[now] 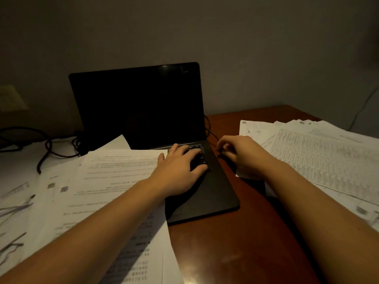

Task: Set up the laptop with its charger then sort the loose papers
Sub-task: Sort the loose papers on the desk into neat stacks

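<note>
Two bare forearms reach in from the near edge over a reddish-brown wooden desk (pixel 225 253), its polished top catching a dull glare. On the near left, loose printed papers (pixel 114 175) lie in overlapping sheets. The uppermost sheet spreads across the left part of the laptop's base and hides most of the keyboard.

The left hand (pixel 180 171) lies flat on the exposed right part of the keyboard, palm down, with the fingers straight and spread on the keys and the thumb at the paper's edge. The laptop (pixel 205 201), black, sits open at the middle of the desk, turned a little to the left. Its screen (pixel 137 107) stands upright and dark.

Just right of the base, the right hand (pixel 244 154) hovers low over the wood. Its fingers are curled and its fingertips are pinched on the end of a thin dark charger cable (pixel 211 130) at the laptop's right edge. The plug is hidden by the fingers. The cable loops back behind the screen's right side.

A second spread of papers (pixel 320 158), dense with small print, fans out right of that hand to the desk's far right corner.

Farther left, black cords (pixel 47 144) coil on a pale surface beside the screen. A pale wall plate (pixel 11 98) shows dimly above them. At the far right a light cord (pixel 361 111) hangs down the grey wall.
</note>
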### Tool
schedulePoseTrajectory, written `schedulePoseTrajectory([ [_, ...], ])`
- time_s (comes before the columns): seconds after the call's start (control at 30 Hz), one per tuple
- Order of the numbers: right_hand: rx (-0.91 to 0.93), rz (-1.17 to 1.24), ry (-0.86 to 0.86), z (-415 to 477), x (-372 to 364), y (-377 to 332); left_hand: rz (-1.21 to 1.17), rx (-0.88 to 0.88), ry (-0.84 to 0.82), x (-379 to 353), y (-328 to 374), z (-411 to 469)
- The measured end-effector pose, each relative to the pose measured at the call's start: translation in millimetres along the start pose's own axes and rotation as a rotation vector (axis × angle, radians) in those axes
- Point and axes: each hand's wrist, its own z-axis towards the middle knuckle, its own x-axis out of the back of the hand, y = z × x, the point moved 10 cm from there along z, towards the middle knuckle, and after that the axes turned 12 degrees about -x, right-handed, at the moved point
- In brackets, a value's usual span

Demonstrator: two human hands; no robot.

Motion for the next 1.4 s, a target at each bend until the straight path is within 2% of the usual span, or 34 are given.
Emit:
schedulePoseTrajectory([
  [0.53, 0.004, -0.083, -0.037, -5, 4, -3, 0.065, 0.015, 0.003, -9, -6, 3],
  [0.73, 0.010, -0.101, 0.005, -4, 2, -5, 0.063, 0.016, 0.001, -9, -6, 3],
  [0.93, 0.013, -0.071, -0.056, -3, 3, -2, 0.058, 0.005, -0.004, -8, -5, 5],
  [1.1, 0.012, -0.126, 0.012, -2, 0, -8, 0.056, -0.001, -0.009, -8, -5, 4],
  [1.4, -0.002, 0.082, -0.050, 0, -1, 4, 0.069, 0.003, -0.015, -6, -4, 4],
])
